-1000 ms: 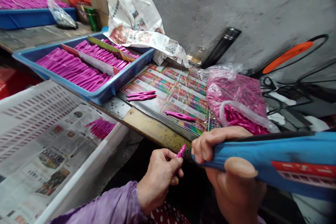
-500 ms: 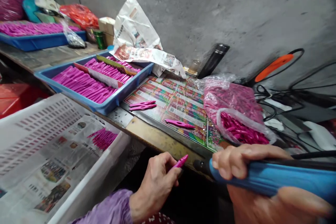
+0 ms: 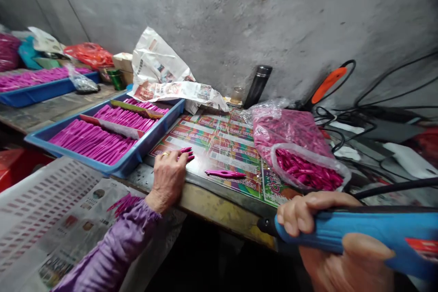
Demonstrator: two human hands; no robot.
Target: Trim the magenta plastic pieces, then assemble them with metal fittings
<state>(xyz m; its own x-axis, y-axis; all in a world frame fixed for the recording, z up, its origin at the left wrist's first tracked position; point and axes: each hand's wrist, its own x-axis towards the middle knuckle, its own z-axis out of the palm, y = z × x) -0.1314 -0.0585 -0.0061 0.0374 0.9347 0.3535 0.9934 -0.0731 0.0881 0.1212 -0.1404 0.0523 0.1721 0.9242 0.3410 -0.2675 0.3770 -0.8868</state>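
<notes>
My left hand (image 3: 168, 174) rests on the printed sheet at the table's front, its fingers closed over slim, pointed pink pieces (image 3: 186, 151). Their tips stick out to the right of the fingers; the thumb and how many pieces it grips are hidden. Another slim pink piece (image 3: 225, 174), with a slot along it, lies alone to the right. My right hand (image 3: 328, 232) is wrapped around a blue electric screwdriver (image 3: 362, 230). The tool's black nose points left, just off the table's front edge.
A blue tray (image 3: 145, 148) with cardboard dividers holds rows of pink pieces. An opened plastic bag (image 3: 290, 132) of pink parts lies right, near a black flask (image 3: 258, 86) and cables. A white basket (image 3: 37, 223) lined with newspaper stands lower left. A grey wall closes the back.
My left hand has moved up and left from in front of the table, where it held one pink piece, to the pieces on the sheet. My right hand keeps the screwdriver. The view has shifted.
</notes>
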